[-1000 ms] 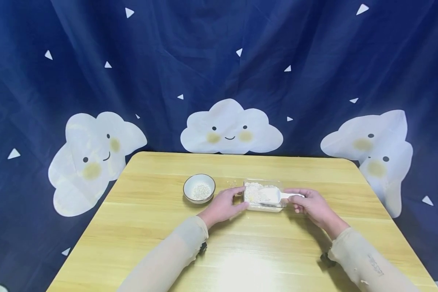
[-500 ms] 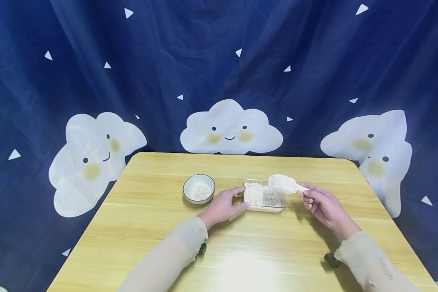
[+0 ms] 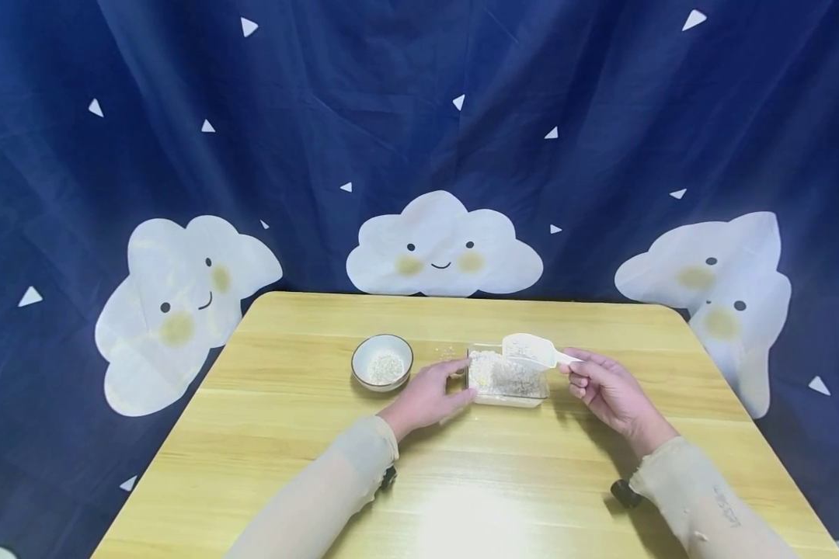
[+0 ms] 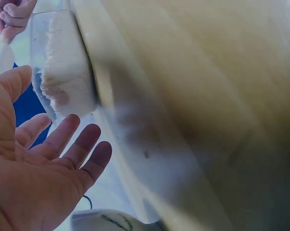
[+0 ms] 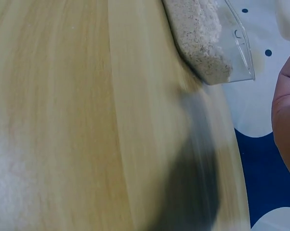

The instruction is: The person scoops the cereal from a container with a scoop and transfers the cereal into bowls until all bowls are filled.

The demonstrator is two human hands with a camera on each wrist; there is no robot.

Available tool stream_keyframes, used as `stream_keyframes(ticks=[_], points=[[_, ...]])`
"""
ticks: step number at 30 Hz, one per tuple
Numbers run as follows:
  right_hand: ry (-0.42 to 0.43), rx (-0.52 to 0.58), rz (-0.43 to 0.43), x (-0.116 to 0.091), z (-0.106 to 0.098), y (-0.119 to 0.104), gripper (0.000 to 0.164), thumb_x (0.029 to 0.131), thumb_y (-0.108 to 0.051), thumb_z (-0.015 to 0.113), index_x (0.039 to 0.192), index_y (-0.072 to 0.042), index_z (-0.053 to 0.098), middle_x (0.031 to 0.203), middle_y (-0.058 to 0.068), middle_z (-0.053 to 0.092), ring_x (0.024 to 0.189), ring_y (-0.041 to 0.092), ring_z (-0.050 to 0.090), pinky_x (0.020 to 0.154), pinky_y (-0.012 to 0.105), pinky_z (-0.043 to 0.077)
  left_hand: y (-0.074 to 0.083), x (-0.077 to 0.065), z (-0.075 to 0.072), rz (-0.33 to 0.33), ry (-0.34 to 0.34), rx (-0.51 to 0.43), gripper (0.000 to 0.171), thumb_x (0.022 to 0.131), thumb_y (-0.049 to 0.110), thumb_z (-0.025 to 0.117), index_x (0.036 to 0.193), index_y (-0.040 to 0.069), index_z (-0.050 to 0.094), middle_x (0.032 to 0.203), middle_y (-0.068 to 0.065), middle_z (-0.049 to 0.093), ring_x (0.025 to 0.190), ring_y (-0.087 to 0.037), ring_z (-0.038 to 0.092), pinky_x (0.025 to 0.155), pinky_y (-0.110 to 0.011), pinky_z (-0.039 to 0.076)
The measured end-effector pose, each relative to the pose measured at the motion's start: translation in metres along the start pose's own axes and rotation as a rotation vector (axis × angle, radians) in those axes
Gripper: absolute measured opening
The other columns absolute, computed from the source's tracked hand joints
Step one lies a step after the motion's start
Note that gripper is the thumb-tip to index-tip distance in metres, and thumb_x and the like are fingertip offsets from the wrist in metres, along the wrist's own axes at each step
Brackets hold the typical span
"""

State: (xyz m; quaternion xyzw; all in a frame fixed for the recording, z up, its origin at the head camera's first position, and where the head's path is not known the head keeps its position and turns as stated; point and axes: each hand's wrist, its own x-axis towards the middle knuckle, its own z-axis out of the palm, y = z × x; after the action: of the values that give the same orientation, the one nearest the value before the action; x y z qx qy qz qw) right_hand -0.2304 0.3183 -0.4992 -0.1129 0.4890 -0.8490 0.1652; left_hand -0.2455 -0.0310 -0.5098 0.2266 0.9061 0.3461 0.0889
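Observation:
A clear rectangular container (image 3: 509,401) stands on the table, partly filled with pale oat-like flakes (image 4: 70,72). My left hand (image 3: 429,394) rests against its left end, thumb and fingers spread apart. In the left wrist view, the fingers of that left hand (image 4: 53,163) look relaxed beside the container wall. My right hand (image 3: 611,392) pinches the handle of a white scoop (image 3: 529,351), raised over the back right of the container. Flakes lie in the scoop. Only the edge of my right hand (image 5: 287,110) shows in the right wrist view.
A white bowl (image 3: 382,362) with a dark rim and some flakes inside stands left of the container. Stray flakes (image 3: 447,352) lie on the wooden table (image 3: 308,466) between them. A blue curtain (image 3: 419,93) with clouds hangs behind.
My right hand has lifted the scoop out of the flakes, tilted it, then shifted it slightly left above the container. My left hand has stayed in place.

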Motion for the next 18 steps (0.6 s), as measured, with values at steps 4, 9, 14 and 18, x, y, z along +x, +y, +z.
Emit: stream_keyframes(ticks=[4, 9, 14, 18], points=[[0.007, -0.01, 0.007, 0.003, 0.004, -0.002, 0.039, 0.11, 0.006, 0.038, 0.121, -0.01, 0.072, 0.101, 0.001, 0.081, 0.072, 0.004, 0.054, 0.063, 0.016, 0.048, 0.006, -0.008, -0.012, 0.051, 0.018, 0.008, 0.073, 0.102, 0.054, 0.065, 0.165, 0.023, 0.043, 0.168, -0.004, 0.048, 0.153, -0.032, 0.049, 0.129, -0.052, 0.038], [0.025, -0.047, 0.004, 0.011, 0.013, -0.006, 0.033, 0.11, 0.005, 0.04, 0.124, -0.009, 0.067, 0.101, 0.0, 0.081, 0.072, 0.003, 0.054, 0.064, 0.016, 0.049, 0.009, -0.024, -0.042, 0.108, 0.084, 0.02, 0.069, 0.103, 0.049, 0.068, 0.163, 0.022, 0.046, 0.166, -0.004, 0.051, 0.154, -0.031, 0.048, 0.129, -0.054, 0.037], [0.049, -0.093, 0.022, 0.021, 0.025, -0.007, 0.032, 0.109, 0.004, 0.043, 0.127, -0.009, 0.065, 0.1, -0.001, 0.082, 0.071, 0.002, 0.055, 0.064, 0.015, 0.049, -0.015, -0.039, -0.074, 0.111, 0.246, 0.095, 0.068, 0.1, 0.048, 0.072, 0.16, 0.023, 0.051, 0.163, -0.005, 0.055, 0.152, -0.031, 0.048, 0.129, -0.056, 0.036], [0.031, -0.11, 0.033, 0.032, 0.039, -0.005, 0.035, 0.108, 0.005, 0.044, 0.125, -0.012, 0.07, 0.099, -0.001, 0.082, 0.07, 0.002, 0.055, 0.064, 0.015, 0.049, -0.048, -0.051, -0.093, 0.052, 0.345, 0.136, 0.074, 0.095, 0.049, 0.078, 0.158, 0.018, 0.054, 0.162, -0.008, 0.055, 0.151, -0.033, 0.048, 0.128, -0.056, 0.037]])
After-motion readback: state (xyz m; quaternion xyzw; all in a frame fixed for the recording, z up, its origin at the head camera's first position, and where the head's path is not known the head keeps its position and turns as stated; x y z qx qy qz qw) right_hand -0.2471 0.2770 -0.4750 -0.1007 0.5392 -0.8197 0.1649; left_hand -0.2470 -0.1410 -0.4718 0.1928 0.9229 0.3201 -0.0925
